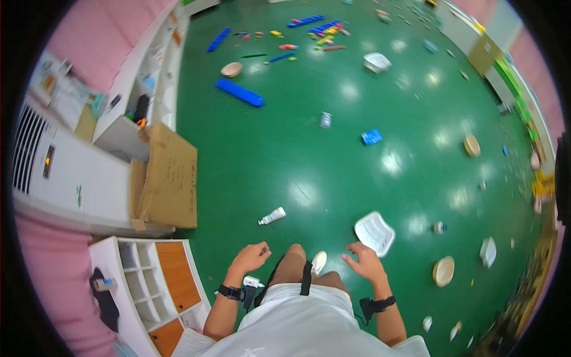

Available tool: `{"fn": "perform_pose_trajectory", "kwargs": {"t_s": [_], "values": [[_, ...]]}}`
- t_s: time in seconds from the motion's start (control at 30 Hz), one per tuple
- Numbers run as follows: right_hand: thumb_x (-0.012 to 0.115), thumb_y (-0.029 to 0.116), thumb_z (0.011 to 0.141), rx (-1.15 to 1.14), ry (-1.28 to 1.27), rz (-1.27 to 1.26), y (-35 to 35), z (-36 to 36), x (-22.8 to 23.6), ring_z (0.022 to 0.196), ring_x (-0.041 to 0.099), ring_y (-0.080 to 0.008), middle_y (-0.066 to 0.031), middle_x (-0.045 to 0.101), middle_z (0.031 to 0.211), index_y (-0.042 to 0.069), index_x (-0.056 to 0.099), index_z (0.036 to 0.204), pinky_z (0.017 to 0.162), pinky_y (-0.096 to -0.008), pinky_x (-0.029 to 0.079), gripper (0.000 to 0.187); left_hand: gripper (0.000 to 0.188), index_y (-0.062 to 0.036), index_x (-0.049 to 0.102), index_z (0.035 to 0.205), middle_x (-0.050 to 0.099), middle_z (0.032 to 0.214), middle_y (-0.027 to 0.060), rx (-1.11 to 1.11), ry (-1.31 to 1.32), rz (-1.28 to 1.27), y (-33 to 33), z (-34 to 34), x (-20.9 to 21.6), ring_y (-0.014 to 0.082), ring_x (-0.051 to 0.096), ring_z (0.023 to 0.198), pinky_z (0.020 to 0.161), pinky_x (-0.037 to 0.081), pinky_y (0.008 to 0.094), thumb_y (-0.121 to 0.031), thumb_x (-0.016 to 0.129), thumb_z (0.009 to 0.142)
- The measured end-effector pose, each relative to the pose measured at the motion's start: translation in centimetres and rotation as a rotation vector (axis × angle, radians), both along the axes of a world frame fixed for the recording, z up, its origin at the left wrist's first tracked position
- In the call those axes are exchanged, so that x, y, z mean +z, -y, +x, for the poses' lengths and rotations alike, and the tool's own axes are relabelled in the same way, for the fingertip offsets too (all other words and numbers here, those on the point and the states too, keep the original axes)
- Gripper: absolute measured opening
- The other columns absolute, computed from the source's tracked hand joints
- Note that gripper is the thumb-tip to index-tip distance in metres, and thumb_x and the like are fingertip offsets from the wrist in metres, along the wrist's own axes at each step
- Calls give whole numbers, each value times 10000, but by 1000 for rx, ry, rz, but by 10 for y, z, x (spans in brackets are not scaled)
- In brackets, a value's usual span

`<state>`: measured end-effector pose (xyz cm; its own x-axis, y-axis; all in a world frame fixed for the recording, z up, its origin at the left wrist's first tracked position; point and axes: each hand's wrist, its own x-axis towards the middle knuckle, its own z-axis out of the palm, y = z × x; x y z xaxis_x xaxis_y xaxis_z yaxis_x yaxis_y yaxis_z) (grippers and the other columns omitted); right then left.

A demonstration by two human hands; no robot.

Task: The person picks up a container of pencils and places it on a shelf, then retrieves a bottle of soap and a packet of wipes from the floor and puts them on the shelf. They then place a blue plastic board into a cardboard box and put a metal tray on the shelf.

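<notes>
Hands empty, left [251, 257] loosely curled, right [364, 260] spread just beside white tray [375, 232].

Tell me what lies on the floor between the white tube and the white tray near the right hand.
Only bare green floor between the white tube and the white tray, in the head view; the right hand hovers beside the tray.

Glossy green floor [309, 149], littered: long blue plastic block [239, 93], white squeeze tube [272, 216], white ribbed plastic tray [375, 232], small blue packet [372, 137], round tan bowls [443, 271], flattened brown cardboard box [169, 178] at left edge.
</notes>
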<state>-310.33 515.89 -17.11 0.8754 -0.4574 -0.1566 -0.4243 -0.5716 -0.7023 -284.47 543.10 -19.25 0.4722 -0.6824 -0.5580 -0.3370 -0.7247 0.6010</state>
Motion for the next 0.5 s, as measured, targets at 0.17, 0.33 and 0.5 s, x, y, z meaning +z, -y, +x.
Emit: {"fn": "perform_pose_trajectory", "kwargs": {"t_s": [0.17,0.33,0.5], "values": [[667,356,819,228,33,-8,73,147,4,777,632,-339,-162,655,917,7,654,953,689,-400,513,374,270,-59,612,941,670,861,172,124,45,54,19,73,-42,358,637,824,713,491,452,-313,585,855],[665,331,821,392,13,-110,138,296,12,782,636,-337,-158,653,905,10,651,956,696,-406,515,348,265,-72,614,934,669,875,173,207,42,141,65,159,-70,377,629,858,749,491,460,-319,580,846],[634,240,844,459,23,-107,211,429,13,793,642,-331,-161,650,896,15,645,950,694,-410,518,248,202,-61,604,920,660,854,174,265,114,-114,134,283,-66,386,619,820,705,483,476,-242,552,847]]}}
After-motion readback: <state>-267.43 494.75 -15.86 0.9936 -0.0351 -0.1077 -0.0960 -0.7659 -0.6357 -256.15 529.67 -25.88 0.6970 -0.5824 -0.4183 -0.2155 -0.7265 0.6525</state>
